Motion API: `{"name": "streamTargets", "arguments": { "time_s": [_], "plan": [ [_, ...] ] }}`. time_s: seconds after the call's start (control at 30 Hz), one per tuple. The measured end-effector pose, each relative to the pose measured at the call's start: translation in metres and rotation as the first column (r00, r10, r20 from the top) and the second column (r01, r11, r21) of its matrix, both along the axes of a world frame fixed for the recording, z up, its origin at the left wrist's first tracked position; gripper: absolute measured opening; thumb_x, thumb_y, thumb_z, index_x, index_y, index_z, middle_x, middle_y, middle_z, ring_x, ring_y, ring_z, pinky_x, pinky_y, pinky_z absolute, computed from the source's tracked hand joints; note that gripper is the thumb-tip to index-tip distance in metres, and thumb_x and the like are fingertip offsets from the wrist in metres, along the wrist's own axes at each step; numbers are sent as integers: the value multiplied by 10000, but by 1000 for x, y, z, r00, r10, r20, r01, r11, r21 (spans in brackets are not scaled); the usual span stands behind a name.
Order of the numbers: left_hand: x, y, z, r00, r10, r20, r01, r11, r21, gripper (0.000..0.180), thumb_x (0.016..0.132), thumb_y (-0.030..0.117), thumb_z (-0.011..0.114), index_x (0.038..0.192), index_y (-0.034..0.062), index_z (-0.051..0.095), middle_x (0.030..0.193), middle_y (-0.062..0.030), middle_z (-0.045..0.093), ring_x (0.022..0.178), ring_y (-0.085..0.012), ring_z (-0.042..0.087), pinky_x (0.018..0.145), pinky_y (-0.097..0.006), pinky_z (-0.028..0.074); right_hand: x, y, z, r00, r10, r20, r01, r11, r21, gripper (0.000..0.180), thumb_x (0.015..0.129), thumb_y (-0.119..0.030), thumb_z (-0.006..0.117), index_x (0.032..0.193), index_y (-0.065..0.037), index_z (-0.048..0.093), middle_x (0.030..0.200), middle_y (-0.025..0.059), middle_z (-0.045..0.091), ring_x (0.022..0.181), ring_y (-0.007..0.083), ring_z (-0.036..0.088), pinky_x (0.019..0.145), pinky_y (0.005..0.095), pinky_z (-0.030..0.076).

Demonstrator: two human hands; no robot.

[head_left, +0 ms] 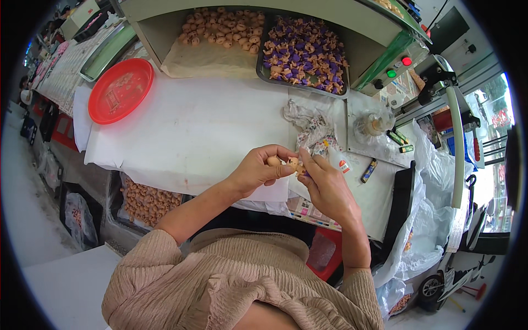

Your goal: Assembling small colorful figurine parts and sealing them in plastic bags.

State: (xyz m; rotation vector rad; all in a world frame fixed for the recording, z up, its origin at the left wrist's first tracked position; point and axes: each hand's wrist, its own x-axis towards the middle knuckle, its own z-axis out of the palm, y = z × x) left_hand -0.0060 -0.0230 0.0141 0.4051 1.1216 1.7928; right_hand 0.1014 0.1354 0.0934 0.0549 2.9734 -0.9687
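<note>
Above the front of the white work table (220,126), my two hands meet at a small doll figure. My left hand (256,171) is closed, with a round tan doll head (273,160) between its fingers. Beside it, between both hands, is a second doll head (293,161) with a dark mark on it. My right hand (333,190) is closed round the doll figure's lower part, where a bit of purple shows; its fingers hide most of it. Just beyond my right hand lie a white squeeze bottle (339,161) and a crumpled patterned cloth (315,131).
Loose doll heads (223,30) lie on brown paper under a shelf. Right of them a dark tray (316,92) holds purple-and-tan doll bodies. A red round plate (140,69) rests at left. At right stand a press with buttons (406,61) and a plastic-lined bin (404,190).
</note>
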Motion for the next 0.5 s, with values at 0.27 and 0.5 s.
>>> {"name": "streamTargets", "arguments": {
  "time_s": [0.27,0.5],
  "plan": [
    [-7,-7,3,1000,-12,-22,11,999,-46,214,799,97,742,970,32,630,741,17,570,517,-21,394,419,-182,295,-4,-4,-7,996,85,-10,-84,995,53,530,830,2,582,1341,-4,445,902,180,533,774,353,565,689,417,460],
    [-12,-8,14,999,-2,32,2,1000,24,197,785,73,750,936,42,627,747,18,570,527,-12,404,423,-171,292,-17,0,-1,983,171,-61,-164,981,104,593,780,53,582,1352,-22,447,886,160,534,756,336,573,675,398,473]
  ]
}}
